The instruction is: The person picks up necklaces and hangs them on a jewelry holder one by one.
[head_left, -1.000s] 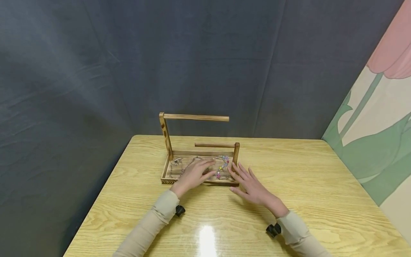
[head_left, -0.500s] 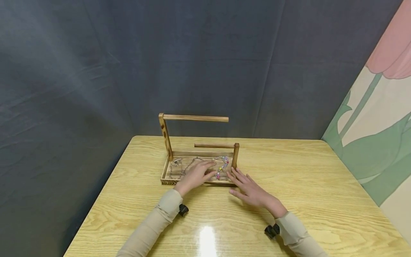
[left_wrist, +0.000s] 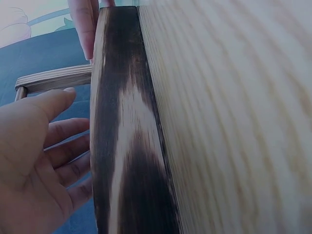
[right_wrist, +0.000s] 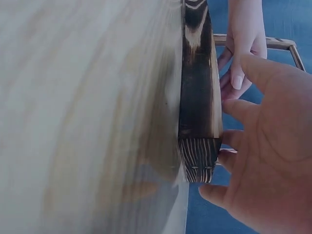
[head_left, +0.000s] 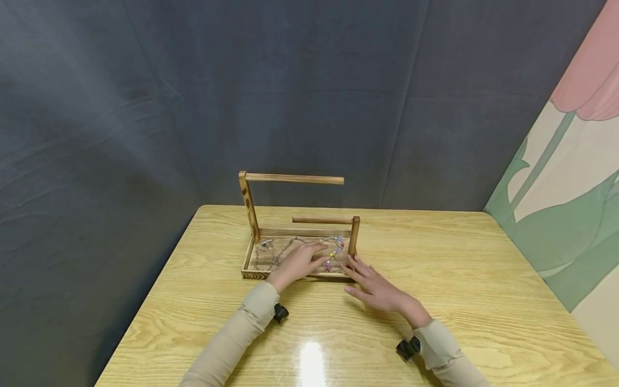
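Note:
A wooden jewelry stand (head_left: 254,274) with a shallow tray lies on the table. In its tray are a silvery chain (head_left: 296,238), more chain with a small ornament (head_left: 266,245) at the left, and a colorful beaded strand (head_left: 341,245) with a pink charm at the right. My left hand (head_left: 296,264) reaches over the tray's front wall, fingers loosely extended, hiding the middle of the chain. My right hand (head_left: 379,291) is spread at the tray's right front corner. In the right wrist view its fingertips (right_wrist: 234,139) lie close to the tray wall (right_wrist: 199,92); contact is unclear.
An upper wooden bar (head_left: 295,178) juts rightward from the tall left post (head_left: 249,209). The lower bar (head_left: 321,220) runs leftward from the short right post (head_left: 354,236). A dark curtain (head_left: 300,97) hangs behind the table (head_left: 435,258), and a flower-painted wall stands at the right.
My left hand and forearm have shifted slightly to the right over the tray. The right hand has edged a little left, staying at the corner. The jewelry looks unmoved.

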Available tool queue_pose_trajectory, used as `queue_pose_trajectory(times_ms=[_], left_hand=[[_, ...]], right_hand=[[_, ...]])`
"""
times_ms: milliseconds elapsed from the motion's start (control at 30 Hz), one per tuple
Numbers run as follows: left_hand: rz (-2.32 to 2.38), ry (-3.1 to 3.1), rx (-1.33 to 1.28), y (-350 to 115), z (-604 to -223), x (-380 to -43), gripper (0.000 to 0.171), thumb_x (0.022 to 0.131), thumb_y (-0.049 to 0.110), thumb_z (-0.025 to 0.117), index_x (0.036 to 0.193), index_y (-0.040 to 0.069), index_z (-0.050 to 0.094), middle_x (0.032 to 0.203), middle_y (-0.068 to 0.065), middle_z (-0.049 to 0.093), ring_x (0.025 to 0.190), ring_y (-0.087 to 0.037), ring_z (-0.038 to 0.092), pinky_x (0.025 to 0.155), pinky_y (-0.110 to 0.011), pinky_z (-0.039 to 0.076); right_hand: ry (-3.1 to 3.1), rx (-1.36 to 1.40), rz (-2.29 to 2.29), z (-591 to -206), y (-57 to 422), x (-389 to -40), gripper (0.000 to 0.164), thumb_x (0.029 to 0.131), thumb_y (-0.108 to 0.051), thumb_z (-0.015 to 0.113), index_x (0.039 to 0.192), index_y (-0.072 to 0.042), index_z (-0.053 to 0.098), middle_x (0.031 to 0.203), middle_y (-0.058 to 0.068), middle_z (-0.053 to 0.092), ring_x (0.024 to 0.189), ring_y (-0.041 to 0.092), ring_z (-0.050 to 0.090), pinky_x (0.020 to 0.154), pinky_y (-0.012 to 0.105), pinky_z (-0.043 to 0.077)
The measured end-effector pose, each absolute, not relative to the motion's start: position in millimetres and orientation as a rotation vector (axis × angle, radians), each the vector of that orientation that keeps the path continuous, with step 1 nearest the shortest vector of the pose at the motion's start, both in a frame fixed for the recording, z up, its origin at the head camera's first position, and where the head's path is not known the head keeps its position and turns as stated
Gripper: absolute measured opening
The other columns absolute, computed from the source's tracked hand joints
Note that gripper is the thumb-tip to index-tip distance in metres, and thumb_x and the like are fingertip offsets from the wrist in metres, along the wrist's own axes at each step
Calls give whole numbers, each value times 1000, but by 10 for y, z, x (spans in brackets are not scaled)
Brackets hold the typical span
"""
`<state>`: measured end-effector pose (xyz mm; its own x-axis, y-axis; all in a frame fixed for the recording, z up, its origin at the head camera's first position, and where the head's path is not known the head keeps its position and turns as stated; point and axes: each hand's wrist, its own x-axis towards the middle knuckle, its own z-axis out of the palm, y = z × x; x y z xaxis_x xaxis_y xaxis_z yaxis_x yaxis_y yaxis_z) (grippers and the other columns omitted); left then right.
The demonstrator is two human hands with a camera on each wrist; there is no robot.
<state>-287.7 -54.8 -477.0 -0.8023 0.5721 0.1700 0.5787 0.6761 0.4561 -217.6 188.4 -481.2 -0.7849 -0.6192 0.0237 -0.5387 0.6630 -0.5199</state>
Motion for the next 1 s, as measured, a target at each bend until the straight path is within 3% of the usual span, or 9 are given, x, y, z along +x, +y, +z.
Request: queue_pose_trajectory(times_ms=[333,633,800,1000], left_hand=[[-773,-2871,-976,-492,-4823,-2931,43,95,33,53,130,7,53,133,-12,52,127,-29,45,105,-43,36],[-760,-2936,-965,-421,-4833,-2978,44,95,34,52,130,8,54,127,-7,57,107,-20,59,91,-34,49],[-736,-2926,-970,-380,-4876,-3011,40,94,33,54,125,6,58,110,-6,63,92,-16,60,79,-28,52],[-675,-2926,-951,-333,-4910,-3040,32,93,29,57,116,7,64,104,-4,64,90,-14,58,79,-26,51]], right_hand=[[2698,-999,-725,-4836,1879,-2154,63,98,-41,40,148,-10,18,154,17,4,141,37,-3,109,62,10],[2706,-1028,-698,-4874,1893,-2163,64,99,-40,40,148,-8,16,154,18,2,141,39,-4,107,64,12],[2683,-1024,-727,-4877,1898,-2165,64,99,-39,41,149,-9,15,155,17,1,141,38,-5,106,65,15],[2667,-1020,-761,-4877,1894,-2171,64,98,-37,43,149,-9,15,155,17,2,141,39,-5,106,65,17]])
